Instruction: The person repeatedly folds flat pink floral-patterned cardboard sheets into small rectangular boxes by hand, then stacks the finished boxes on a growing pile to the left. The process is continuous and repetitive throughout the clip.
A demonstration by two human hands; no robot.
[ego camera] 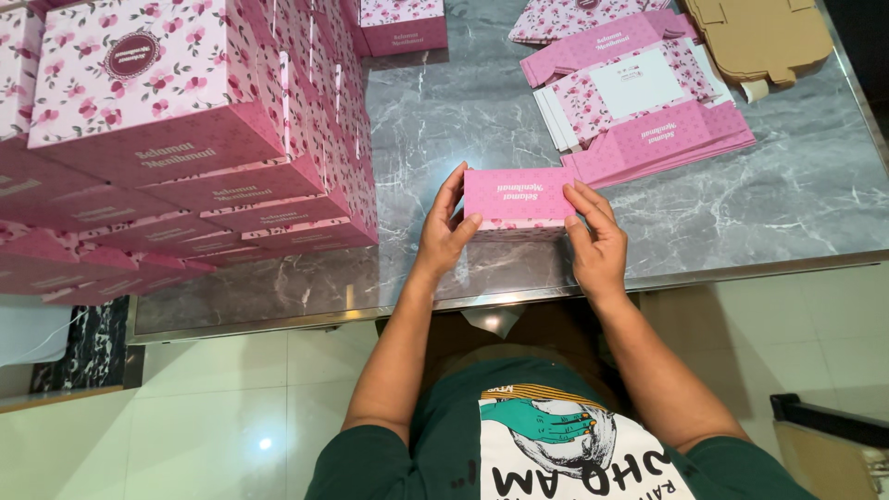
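Observation:
A small pink box [519,196] with a flower pattern stands on the grey marble table [741,204], close to its near edge. My left hand [444,231] grips the box's left side, fingers along its edge. My right hand [597,243] holds its right side. Both hands press on the same box from opposite sides.
Tall stacks of folded pink flowered boxes [185,139] fill the table's left part. A pile of flat unfolded pink box blanks [639,102] lies at the far right, with brown cardboard [764,37] behind it. Another folded box [403,26] stands at the back. White tiled floor lies below.

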